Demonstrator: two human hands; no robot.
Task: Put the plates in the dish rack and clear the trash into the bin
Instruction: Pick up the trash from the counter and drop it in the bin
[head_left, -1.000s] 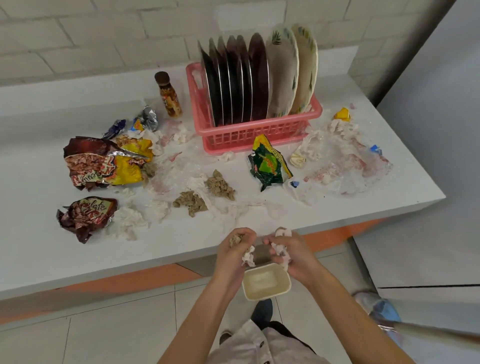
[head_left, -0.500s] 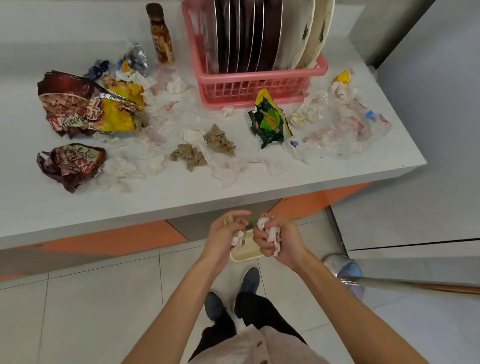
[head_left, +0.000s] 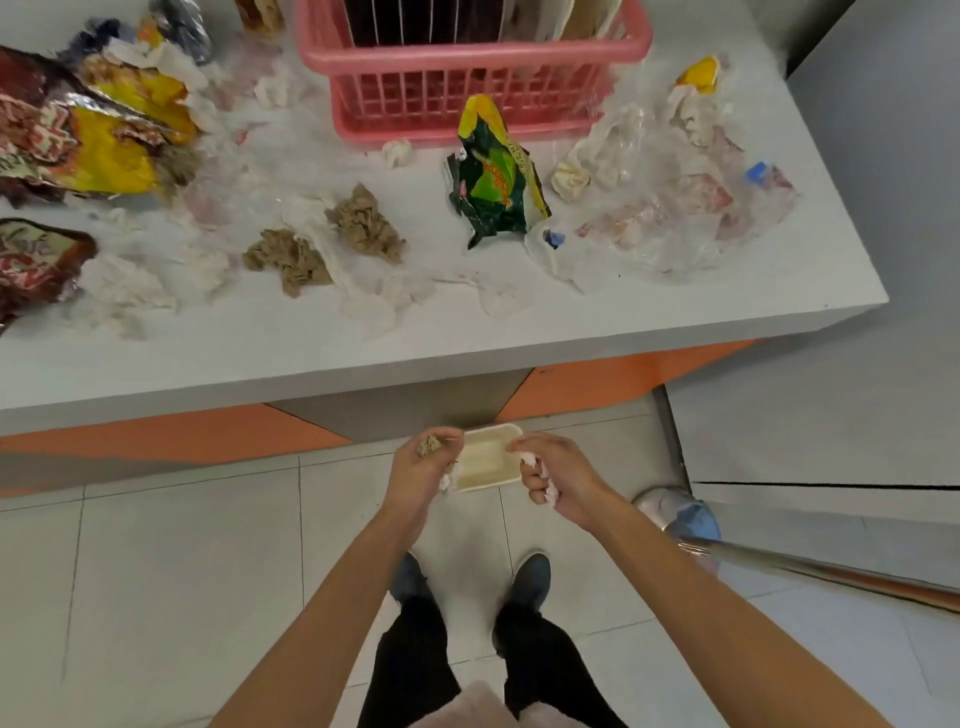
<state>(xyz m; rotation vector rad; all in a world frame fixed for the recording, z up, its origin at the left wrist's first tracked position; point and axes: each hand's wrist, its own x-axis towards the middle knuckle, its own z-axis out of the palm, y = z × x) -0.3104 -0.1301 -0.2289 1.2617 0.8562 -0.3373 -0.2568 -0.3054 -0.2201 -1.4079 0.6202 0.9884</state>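
Observation:
My left hand (head_left: 423, 470) grips crumpled brown and white paper scraps. My right hand (head_left: 556, 475) grips crumpled white tissue. Between the two hands, over the floor below the counter edge, is a cream rectangular tray (head_left: 488, 460), and both hands touch its sides. On the white counter (head_left: 467, 338) stands the pink dish rack (head_left: 467, 78) with several plates upright in it. In front of the rack lie a green snack wrapper (head_left: 496, 176), two brown paper wads (head_left: 322, 241) and white tissues (head_left: 130, 283).
Red and yellow foil wrappers (head_left: 88, 140) lie at the counter's left, clear plastic bags (head_left: 685, 208) at its right. A metal pole (head_left: 831, 569) crosses low on the right above a bluish object (head_left: 680, 514) on the floor. My shoes (head_left: 467, 577) stand on pale tiles.
The view has tilted down and the hands have dropped below the counter edge. They have moved apart, so more of the cream tray shows between them.

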